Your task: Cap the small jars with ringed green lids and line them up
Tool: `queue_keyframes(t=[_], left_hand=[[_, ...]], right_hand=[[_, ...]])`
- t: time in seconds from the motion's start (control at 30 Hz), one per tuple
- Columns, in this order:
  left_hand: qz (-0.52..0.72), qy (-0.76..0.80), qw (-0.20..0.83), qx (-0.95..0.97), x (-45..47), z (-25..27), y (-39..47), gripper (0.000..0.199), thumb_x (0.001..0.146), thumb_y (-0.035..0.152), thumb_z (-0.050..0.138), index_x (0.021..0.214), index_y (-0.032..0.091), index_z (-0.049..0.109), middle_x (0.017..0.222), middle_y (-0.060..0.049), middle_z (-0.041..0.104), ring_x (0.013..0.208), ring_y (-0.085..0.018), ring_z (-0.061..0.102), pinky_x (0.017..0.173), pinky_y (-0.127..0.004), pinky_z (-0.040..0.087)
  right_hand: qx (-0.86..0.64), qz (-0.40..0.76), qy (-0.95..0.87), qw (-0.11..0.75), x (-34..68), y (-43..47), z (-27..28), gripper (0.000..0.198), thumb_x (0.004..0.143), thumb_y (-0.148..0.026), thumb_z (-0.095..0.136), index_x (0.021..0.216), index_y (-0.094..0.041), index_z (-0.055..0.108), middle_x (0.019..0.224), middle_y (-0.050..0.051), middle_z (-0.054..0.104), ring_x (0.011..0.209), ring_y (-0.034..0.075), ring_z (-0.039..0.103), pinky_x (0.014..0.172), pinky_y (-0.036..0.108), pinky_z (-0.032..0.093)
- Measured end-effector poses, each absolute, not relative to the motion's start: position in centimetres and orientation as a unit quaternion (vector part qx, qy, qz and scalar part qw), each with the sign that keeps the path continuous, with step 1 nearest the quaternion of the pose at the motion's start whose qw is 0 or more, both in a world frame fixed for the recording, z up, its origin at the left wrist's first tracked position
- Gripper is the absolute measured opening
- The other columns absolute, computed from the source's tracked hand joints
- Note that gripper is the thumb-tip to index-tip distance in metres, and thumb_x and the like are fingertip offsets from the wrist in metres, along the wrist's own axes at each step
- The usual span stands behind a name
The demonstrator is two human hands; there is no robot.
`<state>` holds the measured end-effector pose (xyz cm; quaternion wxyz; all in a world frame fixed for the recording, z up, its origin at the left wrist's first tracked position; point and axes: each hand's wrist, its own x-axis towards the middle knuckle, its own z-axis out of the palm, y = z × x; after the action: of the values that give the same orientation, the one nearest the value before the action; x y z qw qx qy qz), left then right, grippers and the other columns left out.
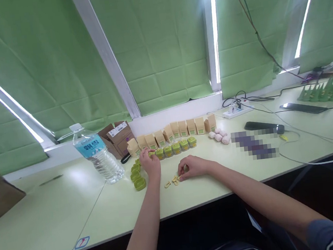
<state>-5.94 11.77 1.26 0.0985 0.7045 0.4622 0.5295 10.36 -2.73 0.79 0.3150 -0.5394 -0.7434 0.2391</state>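
Note:
My left hand (150, 163) is at the left end of a row of small clear containers with green lids (176, 148). Its fingers are bent over the end container, which they mostly hide. My right hand (193, 167) rests low over the table, thumb and fingertips pinched at a small pale-yellow loop-shaped piece. Several more yellow pieces (175, 180) lie loose beside those fingertips. Left of my left hand, open green cups (139, 183) stand in a curved line.
Small tan paper bags (183, 128) line up behind the containers, with pink-white rounded objects (219, 136) to their right. A water bottle (97, 153) and a cardboard box (117, 139) stand left. A power strip (238, 110), cables and a black phone-like device (304, 107) lie right.

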Motion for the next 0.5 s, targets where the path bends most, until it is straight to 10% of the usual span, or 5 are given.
queue_keyframes(t=[0.2, 0.4, 0.5], left_hand=[[0.409, 0.340, 0.260, 0.806, -6.7, 5.0, 10.5, 0.025, 0.081, 0.013, 0.042, 0.096, 0.020, 0.061, 0.087, -0.004, 0.069, 0.086, -0.019, 0.066, 0.082, -0.033, 0.052], [0.174, 0.286, 0.168, 0.927, -12.8, 8.1, 10.6, 0.022, 0.082, 0.032, 0.059, 0.101, 0.025, 0.069, 0.095, -0.004, 0.070, 0.086, -0.020, 0.066, 0.083, -0.031, 0.052], [0.118, 0.354, 0.163, 0.913, -16.5, 8.6, 11.0, 0.051, 0.062, 0.030, 0.079, 0.111, 0.029, 0.067, 0.104, -0.005, 0.070, 0.089, -0.023, 0.067, 0.081, -0.031, 0.055]], right_hand=[[-0.549, 0.250, -0.729, 0.324, 10.5, -2.8, 0.8, 0.025, 0.073, -0.044, 0.079, 0.085, -0.023, 0.075, 0.086, 0.001, 0.074, 0.076, 0.017, 0.063, 0.068, 0.025, 0.045], [-0.554, 0.248, -0.719, 0.339, 10.8, -2.6, 0.6, 0.022, 0.077, -0.041, 0.076, 0.084, -0.021, 0.069, 0.085, 0.000, 0.071, 0.074, 0.015, 0.059, 0.066, 0.025, 0.043], [-0.559, 0.217, -0.716, 0.357, 10.9, -2.2, 0.2, 0.018, 0.082, -0.037, 0.071, 0.087, -0.021, 0.065, 0.095, 0.002, 0.069, 0.081, 0.016, 0.059, 0.069, 0.026, 0.042]])
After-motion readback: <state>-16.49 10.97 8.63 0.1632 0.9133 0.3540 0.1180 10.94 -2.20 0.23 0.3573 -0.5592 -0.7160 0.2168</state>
